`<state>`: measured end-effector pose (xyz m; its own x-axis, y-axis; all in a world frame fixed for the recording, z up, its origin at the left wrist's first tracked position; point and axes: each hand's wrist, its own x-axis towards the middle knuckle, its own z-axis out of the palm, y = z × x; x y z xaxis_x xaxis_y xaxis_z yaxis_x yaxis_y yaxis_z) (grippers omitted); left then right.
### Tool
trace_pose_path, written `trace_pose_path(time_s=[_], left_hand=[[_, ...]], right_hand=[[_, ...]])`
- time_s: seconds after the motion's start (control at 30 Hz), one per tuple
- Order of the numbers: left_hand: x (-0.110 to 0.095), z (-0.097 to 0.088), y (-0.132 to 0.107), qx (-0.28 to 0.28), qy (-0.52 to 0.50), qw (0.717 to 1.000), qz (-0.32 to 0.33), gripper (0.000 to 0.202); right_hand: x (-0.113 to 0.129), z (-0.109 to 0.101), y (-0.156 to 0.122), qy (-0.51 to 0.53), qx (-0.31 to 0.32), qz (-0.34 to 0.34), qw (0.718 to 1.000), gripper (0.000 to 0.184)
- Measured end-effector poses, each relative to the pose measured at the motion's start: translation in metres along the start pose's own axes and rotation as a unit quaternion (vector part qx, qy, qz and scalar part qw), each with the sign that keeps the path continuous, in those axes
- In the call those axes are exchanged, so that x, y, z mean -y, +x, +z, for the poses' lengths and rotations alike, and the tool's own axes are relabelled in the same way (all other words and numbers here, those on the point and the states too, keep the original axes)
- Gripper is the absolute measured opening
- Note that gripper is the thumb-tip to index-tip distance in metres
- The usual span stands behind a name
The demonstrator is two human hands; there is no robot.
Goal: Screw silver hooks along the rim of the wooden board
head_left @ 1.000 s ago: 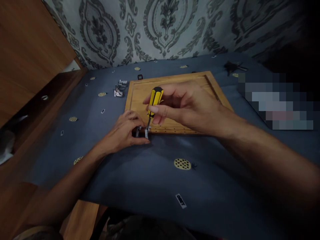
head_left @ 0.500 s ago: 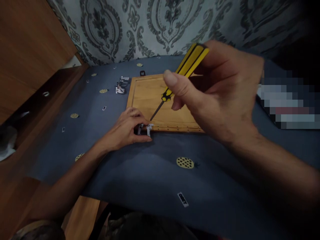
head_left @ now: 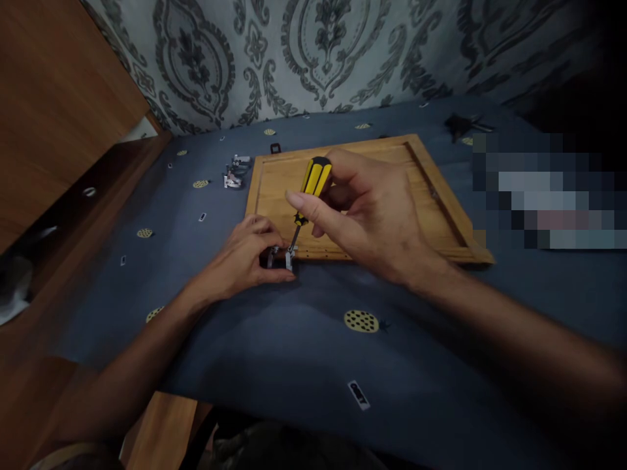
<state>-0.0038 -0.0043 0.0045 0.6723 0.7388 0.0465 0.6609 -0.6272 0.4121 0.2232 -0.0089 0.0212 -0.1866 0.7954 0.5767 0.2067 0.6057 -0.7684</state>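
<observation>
My right hand [head_left: 372, 209] grips a screwdriver [head_left: 316, 176] by its yellow and black handle, thumb along its near side. The shaft slants down and its tip meets a metal hinge [head_left: 289, 260] at the near left edge of a framed wooden panel [head_left: 392, 153]. My left hand [head_left: 249, 254] is closed about that hinge, fingers on top of the panel and thumb below the edge. Several small dark holes run along the panel's near edge. Whether the tip sits in a screw is too small to tell.
Loose metal hinges [head_left: 234, 175] lie left of the panel, and a small black piece [head_left: 275, 148] sits behind it. A dark object [head_left: 463, 125] lies at the back right. A wooden cabinet [head_left: 59, 78] stands at the left; patterned blue cloth [head_left: 274, 352] covers the surface.
My right hand has moved left and down, bringing the screwdriver tip onto the hinge and tilting the handle more upright. My left hand keeps its hold on the hinge.
</observation>
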Motion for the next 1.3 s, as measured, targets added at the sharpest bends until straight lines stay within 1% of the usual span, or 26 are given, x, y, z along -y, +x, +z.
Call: trace_pose_path(time_s=[0.2,0.3,0.4,0.5,0.7,0.8,0.9,1.03,1.1,1.2,1.27,1.3], left_hand=[[0.001,0.001,0.0,-0.004,0.001,1.0,-0.002,0.04],[0.002,0.001,-0.001,-0.002,-0.003,1.0,0.004,0.039],[0.002,0.001,-0.001,0.0,-0.002,1.0,0.004,0.04],[0.002,0.001,-0.001,0.0,0.003,1.0,0.001,0.042],[0.001,0.001,-0.001,0.002,0.008,1.0,-0.006,0.041],[0.0,0.001,-0.002,0.004,0.009,1.0,-0.013,0.04],[0.0,0.0,-0.002,0.0,0.004,1.0,-0.015,0.038],[0.001,0.001,-0.003,-0.005,-0.008,1.0,-0.013,0.037],[0.002,0.001,-0.002,-0.008,-0.01,1.0,-0.007,0.037],[0.003,0.001,-0.002,-0.012,-0.008,1.0,-0.003,0.04],[0.003,0.001,-0.001,-0.012,-0.008,1.0,-0.004,0.042],[0.003,0.0,-0.001,-0.013,-0.008,1.0,-0.004,0.041]], right_hand=[[-0.001,0.002,-0.001,0.002,0.009,-0.006,1.0,0.031],[-0.002,0.003,-0.001,0.008,0.016,-0.005,1.0,0.029],[-0.001,0.002,0.0,0.019,0.028,-0.006,0.999,0.03],[0.002,0.0,0.004,0.038,0.063,0.002,0.997,0.028],[0.008,-0.013,0.01,0.108,0.163,0.034,0.98,0.013],[0.009,-0.017,0.011,0.115,0.182,0.031,0.976,0.012],[0.009,-0.015,0.011,0.072,0.161,0.032,0.984,0.023],[0.012,-0.005,0.006,-0.03,0.1,0.009,0.995,0.042],[0.016,-0.002,0.003,-0.057,0.065,-0.007,0.996,0.049],[0.028,-0.005,0.002,-0.045,-0.011,-0.007,0.999,0.051],[0.036,-0.01,0.003,-0.036,-0.065,-0.007,0.997,0.048],[0.038,-0.013,0.004,-0.037,-0.078,-0.011,0.996,0.047]])
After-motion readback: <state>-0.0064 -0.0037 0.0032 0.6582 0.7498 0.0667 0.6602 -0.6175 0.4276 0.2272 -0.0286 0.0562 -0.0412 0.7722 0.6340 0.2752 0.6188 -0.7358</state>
